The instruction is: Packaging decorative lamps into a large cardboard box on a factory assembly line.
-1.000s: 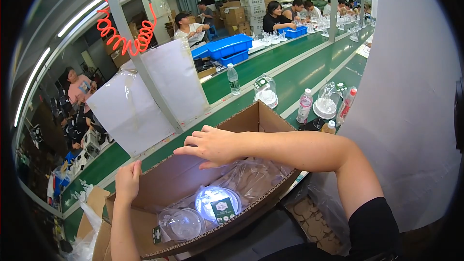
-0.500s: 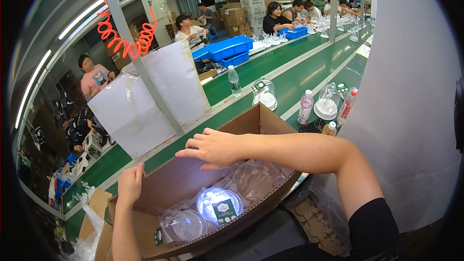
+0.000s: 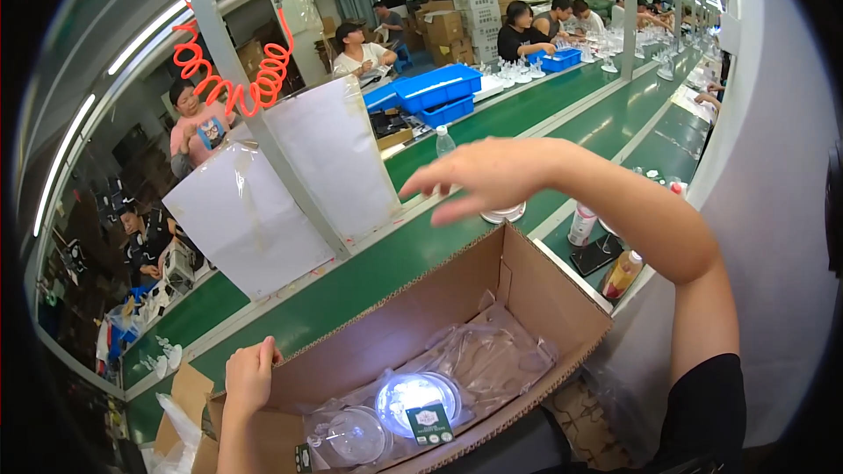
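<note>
The cardboard box (image 3: 421, 360) was seen standing open at the near edge of the green conveyor belt (image 3: 369, 276), its long far wall upright and its right-hand wall leaning slightly outward. Inside it, clear plastic bags (image 3: 492, 360) were spread over the bottom, and two round clear lids (image 3: 418, 397) with small dark labels lay side by side near the front.

The left hand (image 3: 249, 377) was closed over the top edge of the box's left corner, as it had been half a second earlier. The change was found in the right hand (image 3: 487, 177): a moment before, it had been laid flat on the far wall of the box; now it was lifted well clear of it and held above the belt, fingers spread wide and holding nothing. A round clear piece (image 3: 502, 211) and a water bottle (image 3: 445, 140) stood on the belt just beneath and behind it.

From this it was judged that the steadying of the box was finished by that hand and a reach outward toward the belt had been begun, the box being held by the left hand alone.
</note>
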`<action>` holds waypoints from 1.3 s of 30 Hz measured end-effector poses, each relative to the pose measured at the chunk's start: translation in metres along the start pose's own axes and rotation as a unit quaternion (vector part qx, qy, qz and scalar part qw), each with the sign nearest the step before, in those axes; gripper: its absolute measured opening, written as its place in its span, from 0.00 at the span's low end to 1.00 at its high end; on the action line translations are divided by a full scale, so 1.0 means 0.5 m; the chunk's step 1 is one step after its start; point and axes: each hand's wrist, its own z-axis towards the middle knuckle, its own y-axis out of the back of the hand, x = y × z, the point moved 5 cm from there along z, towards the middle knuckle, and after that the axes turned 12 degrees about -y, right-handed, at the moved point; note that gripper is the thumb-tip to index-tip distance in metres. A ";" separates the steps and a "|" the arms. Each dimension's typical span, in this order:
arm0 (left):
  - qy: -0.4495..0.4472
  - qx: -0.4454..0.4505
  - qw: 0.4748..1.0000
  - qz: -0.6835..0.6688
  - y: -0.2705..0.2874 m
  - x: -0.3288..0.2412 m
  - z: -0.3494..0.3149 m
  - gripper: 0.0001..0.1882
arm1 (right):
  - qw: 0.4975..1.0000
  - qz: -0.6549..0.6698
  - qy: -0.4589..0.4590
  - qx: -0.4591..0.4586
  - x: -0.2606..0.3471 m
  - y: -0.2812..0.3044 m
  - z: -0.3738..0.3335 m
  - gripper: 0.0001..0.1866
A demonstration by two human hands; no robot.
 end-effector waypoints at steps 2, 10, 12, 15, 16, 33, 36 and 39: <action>-0.003 0.010 1.000 -0.005 0.002 -0.012 0.011 0.28 | 0.993 -0.035 -0.078 -0.077 -0.146 -0.008 0.057 0.26; -0.004 0.028 0.999 -0.024 -0.005 -0.004 0.017 0.28 | 0.941 -0.094 -0.295 -0.140 -0.600 -0.194 0.191 0.25; -0.033 0.014 0.999 -0.024 -0.018 0.012 0.014 0.28 | 0.928 -0.074 -0.330 -0.156 -0.664 -0.230 0.205 0.29; 0.019 0.016 0.996 -0.091 -0.034 0.034 0.013 0.28 | 0.918 -0.085 -0.350 -0.166 -0.738 -0.284 0.236 0.34; 0.038 0.018 0.992 -0.116 -0.039 0.045 0.008 0.28 | 0.919 -0.081 -0.358 -0.148 -0.755 -0.301 0.241 0.37; -0.012 0.039 0.999 -0.028 0.007 -0.032 0.050 0.27 | 0.928 0.003 -0.228 -0.295 -0.649 -0.371 0.122 0.17; -0.043 0.014 0.999 -0.019 0.001 -0.009 0.034 0.25 | 0.878 -0.055 -0.262 -0.396 -0.603 -0.278 0.062 0.15; -0.020 0.027 0.999 -0.028 0.000 -0.002 0.024 0.26 | 0.852 0.033 -0.178 -0.492 -0.515 -0.104 -0.004 0.08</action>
